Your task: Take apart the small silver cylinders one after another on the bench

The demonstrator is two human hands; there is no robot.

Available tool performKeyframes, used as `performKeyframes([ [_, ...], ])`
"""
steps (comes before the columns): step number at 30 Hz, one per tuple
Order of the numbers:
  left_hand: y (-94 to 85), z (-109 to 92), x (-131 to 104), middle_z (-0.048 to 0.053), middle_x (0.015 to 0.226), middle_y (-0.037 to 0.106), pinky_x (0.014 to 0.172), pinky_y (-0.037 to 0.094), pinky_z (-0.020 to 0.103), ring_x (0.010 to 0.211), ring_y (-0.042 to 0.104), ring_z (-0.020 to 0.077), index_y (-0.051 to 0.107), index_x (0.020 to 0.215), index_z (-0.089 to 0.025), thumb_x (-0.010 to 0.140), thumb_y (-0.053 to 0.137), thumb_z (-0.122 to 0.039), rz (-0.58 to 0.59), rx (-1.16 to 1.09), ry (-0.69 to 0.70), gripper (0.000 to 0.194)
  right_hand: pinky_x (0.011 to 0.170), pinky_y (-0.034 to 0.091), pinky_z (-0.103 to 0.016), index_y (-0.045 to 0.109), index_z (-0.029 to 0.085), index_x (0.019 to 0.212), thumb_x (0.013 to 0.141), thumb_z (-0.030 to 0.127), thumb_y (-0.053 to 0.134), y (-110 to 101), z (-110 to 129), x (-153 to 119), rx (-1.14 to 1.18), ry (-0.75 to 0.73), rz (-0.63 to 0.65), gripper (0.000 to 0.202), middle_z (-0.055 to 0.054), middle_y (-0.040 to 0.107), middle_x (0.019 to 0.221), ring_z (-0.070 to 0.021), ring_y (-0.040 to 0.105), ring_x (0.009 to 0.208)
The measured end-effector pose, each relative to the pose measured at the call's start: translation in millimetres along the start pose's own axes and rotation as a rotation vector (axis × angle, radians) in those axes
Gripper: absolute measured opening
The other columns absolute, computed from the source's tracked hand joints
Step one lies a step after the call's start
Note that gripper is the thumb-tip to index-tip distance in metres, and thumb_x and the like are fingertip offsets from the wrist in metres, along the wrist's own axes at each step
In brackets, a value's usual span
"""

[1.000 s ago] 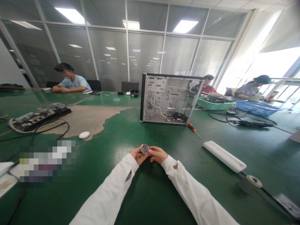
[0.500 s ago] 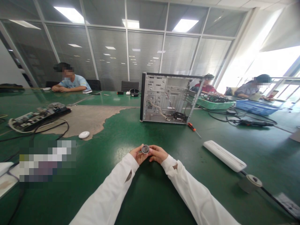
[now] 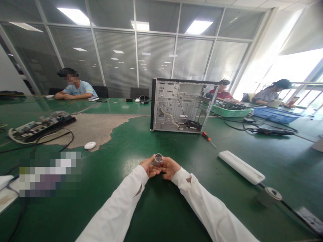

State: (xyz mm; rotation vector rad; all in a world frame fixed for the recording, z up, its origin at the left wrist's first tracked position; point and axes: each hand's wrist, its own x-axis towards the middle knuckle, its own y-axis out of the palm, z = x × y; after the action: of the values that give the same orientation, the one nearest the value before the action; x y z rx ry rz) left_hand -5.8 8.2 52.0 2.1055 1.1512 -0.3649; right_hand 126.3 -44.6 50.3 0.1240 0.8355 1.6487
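Note:
Between my two hands is a small grey round container, like a short cylinder (image 3: 158,160), its round top facing me with dark, unclear contents. My left hand (image 3: 149,168) has its fingers around the left side and below it. On the right side, my right hand (image 3: 170,168) grips it with thumb and fingers. Both hands are just above the green table (image 3: 141,141). Beyond them stands an open computer case (image 3: 171,104) with wires and a fan inside. An orange-handled screwdriver (image 3: 207,136) lies by its right corner.
A white power strip (image 3: 241,167) and a cable grommet (image 3: 270,196) are at right. Farther back are a green basket (image 3: 232,111) and a blue basket (image 3: 277,115). Electronic parts (image 3: 42,126) and a white disc (image 3: 90,145) lie left. Three people sit across the table.
The cylinder has tipped more upright between my hands, showing more of its side. My left fingers have shifted underneath it, and my right hand has shifted slightly.

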Motion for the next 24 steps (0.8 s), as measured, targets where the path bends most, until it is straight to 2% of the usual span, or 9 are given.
performKeyframes([
  [3, -1.2, -1.3, -0.8, 0.008, 0.039, 0.057, 0.025, 0.033, 0.016, 0.028, 0.051, 0.0124, 0.055, 0.084, -0.002, 0.079, 0.035, -0.044, 0.035, 0.138, 0.027, 0.047, 0.03, 0.022, -0.012, 0.057, 0.007, 0.073, 0.069, 0.045, 0.046, 2.2, 1.8, -3.7, 0.103, 0.082, 0.077, 0.04, -0.006, 0.055, 0.064, -0.0082, 0.051, 0.054],
  [7, -2.8, -2.5, -2.4, 0.004, 0.038, 0.056, 0.024, 0.029, 0.016, 0.025, 0.048, 0.013, 0.048, 0.098, -0.006, 0.078, 0.033, -0.047, 0.083, 0.192, 0.107, 0.048, 0.03, 0.025, -0.013, 0.055, 0.004, 0.076, 0.068, 0.054, 0.042, -0.2, 3.6, -4.6, 0.265, 0.149, 0.14, 0.052, -0.009, 0.055, 0.062, -0.0088, 0.05, 0.053],
  [10, -6.8, -3.7, -0.3, 0.001, 0.037, 0.054, 0.023, 0.025, 0.015, 0.023, 0.046, 0.0119, 0.044, 0.103, -0.01, 0.077, 0.034, -0.048, 0.049, 0.197, 0.152, 0.047, 0.032, 0.028, -0.013, 0.053, 0.002, 0.081, 0.067, 0.056, 0.042, -2.2, 4.5, -4.9, 0.357, 0.166, 0.165, 0.057, -0.009, 0.054, 0.064, -0.0092, 0.05, 0.055],
  [13, -12.6, -5.2, 3.2, -0.002, 0.034, 0.051, 0.024, 0.025, 0.015, 0.022, 0.043, 0.01, 0.047, 0.099, -0.011, 0.079, 0.035, -0.043, -0.008, 0.184, 0.158, 0.039, 0.035, 0.032, -0.013, 0.051, 0.001, 0.086, 0.066, 0.057, 0.043, -2.1, 5.1, -6.3, 0.437, 0.173, 0.183, 0.059, -0.009, 0.054, 0.067, -0.0092, 0.051, 0.058],
  [19, -16.2, -5.4, 5.3, -0.002, 0.034, 0.049, 0.025, 0.024, 0.014, 0.022, 0.041, 0.0084, 0.051, 0.093, -0.012, 0.077, 0.039, -0.041, -0.012, 0.123, 0.159, 0.035, 0.036, 0.034, -0.016, 0.051, 0.003, 0.084, 0.067, 0.057, 0.043, -0.1, 5.4, -6.6, 0.471, 0.184, 0.122, 0.057, -0.009, 0.053, 0.068, -0.0095, 0.052, 0.056],
  [24, -12.0, -4.5, 4.3, 0.003, 0.046, 0.058, 0.035, 0.038, 0.017, 0.036, 0.054, 0.0124, 0.049, 0.093, -0.011, 0.078, 0.039, -0.039, 0.029, 0.077, 0.09, 0.033, 0.042, 0.042, -0.017, 0.053, 0.005, 0.081, 0.069, 0.047, 0.046, 0.3, 4.2, -1.6, 0.319, 0.018, -0.043, 0.044, -0.009, 0.056, 0.069, -0.0096, 0.054, 0.056],
])
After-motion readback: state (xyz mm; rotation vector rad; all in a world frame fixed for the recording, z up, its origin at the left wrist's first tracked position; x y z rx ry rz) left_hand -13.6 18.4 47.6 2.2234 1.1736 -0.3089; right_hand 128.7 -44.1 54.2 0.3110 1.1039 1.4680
